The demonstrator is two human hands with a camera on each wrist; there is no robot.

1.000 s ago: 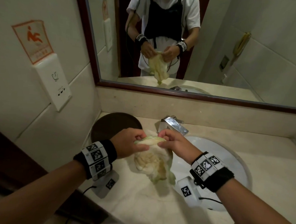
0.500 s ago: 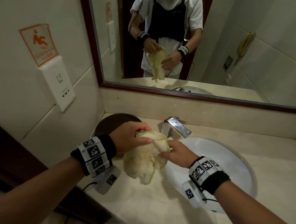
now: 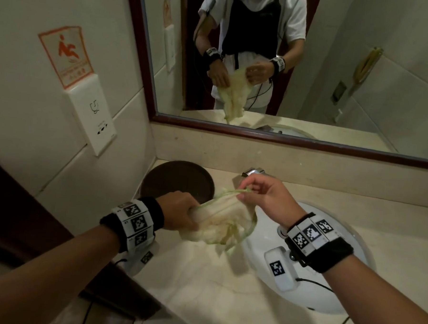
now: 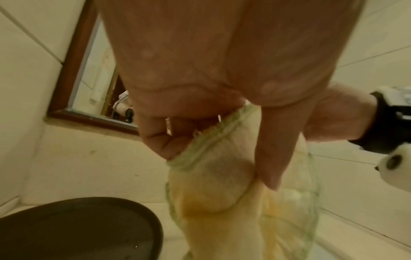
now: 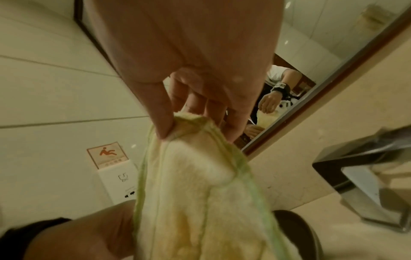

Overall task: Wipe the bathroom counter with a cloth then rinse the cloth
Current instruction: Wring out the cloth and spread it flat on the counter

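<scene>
A pale yellow cloth (image 3: 226, 223) with a green hem hangs in the air between both hands, above the beige counter (image 3: 201, 292) at the left rim of the white sink (image 3: 352, 246). My left hand (image 3: 183, 214) grips its lower left part, fingers curled round the fabric (image 4: 200, 174). My right hand (image 3: 251, 192) is higher and pinches the hem between thumb and fingers; the wrist view shows the cloth (image 5: 195, 193) hanging from that pinch. The chrome tap (image 3: 253, 172) is mostly hidden behind my right hand.
A dark round tray (image 3: 177, 178) lies on the counter at the back left, close to my left hand. A framed mirror (image 3: 312, 68) runs along the back wall. A white socket plate (image 3: 91, 115) and a slip-warning sign (image 3: 65, 55) are on the left wall.
My right hand has risen and drawn the hem up and to the right, while my left hand dropped lower. The cloth is now stretched slantwise between them instead of bunched.
</scene>
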